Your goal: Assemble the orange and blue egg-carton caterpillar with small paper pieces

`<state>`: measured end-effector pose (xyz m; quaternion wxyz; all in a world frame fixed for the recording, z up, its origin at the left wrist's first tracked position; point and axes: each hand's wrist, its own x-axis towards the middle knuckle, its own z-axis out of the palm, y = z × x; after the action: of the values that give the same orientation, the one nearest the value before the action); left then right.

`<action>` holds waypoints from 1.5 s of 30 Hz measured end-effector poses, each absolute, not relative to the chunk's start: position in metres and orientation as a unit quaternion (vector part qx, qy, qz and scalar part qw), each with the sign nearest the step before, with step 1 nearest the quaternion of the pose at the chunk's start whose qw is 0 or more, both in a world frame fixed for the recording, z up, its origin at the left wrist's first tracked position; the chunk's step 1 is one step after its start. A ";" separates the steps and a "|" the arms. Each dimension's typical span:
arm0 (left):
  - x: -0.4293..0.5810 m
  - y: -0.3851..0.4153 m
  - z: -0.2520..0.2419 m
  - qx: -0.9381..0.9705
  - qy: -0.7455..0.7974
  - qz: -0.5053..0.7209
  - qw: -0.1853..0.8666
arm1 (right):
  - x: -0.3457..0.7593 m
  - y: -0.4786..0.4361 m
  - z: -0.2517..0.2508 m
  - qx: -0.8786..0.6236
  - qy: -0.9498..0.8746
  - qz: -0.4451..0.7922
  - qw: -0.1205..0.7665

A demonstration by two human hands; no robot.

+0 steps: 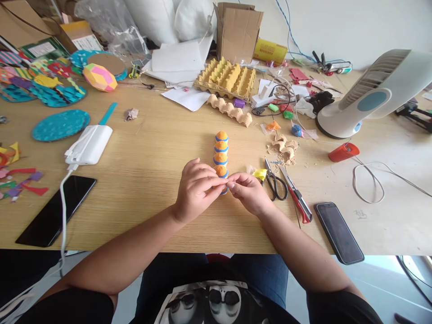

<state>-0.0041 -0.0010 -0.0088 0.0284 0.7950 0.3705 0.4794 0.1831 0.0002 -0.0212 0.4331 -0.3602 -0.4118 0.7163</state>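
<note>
A row of orange domes with blue bands, apparently a painted egg-carton strip, stands lengthwise on the table in front of me. Over its near end my left hand and my right hand meet, fingertips pinched together. Whatever lies between the fingertips is too small or hidden to make out. The near end of the strip is partly covered by my fingers. Right of my right hand lie a scrap of yellow material, black-handled scissors and a red utility knife.
Behind the strip are a yellow egg tray and a bare carton strip. A white fan and an orange cup stand right. Phones and a white power bank lie on the table. Left are blue ovals and colored scraps.
</note>
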 end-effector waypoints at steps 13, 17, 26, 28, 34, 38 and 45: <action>-0.007 0.001 -0.010 0.800 0.369 0.471 0.035 | 0.184 0.001 -0.020 -0.365 -0.392 0.721 0.439; -0.007 0.001 -0.010 0.795 0.375 0.475 0.038 | 0.184 0.001 -0.020 -0.367 -0.393 0.722 0.436; -0.008 0.000 -0.009 0.805 0.366 0.466 0.023 | 0.184 0.001 -0.019 -0.369 -0.394 0.724 0.429; -0.008 0.000 -0.010 0.807 0.368 0.461 0.020 | 0.184 0.001 -0.019 -0.369 -0.395 0.722 0.431; -0.007 0.001 -0.011 0.804 0.371 0.465 0.016 | 0.184 0.002 -0.019 -0.376 -0.388 0.718 0.440; -0.007 0.000 -0.011 0.802 0.373 0.466 0.008 | 0.184 0.002 -0.019 -0.373 -0.383 0.719 0.444; -0.008 0.000 -0.011 0.800 0.364 0.476 0.005 | 0.184 0.001 -0.020 -0.370 -0.389 0.719 0.441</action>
<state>-0.0079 0.0004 -0.0109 0.0053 0.8002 0.3643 0.4764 0.1839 0.0014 -0.0198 0.4409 -0.3705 -0.3886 0.7193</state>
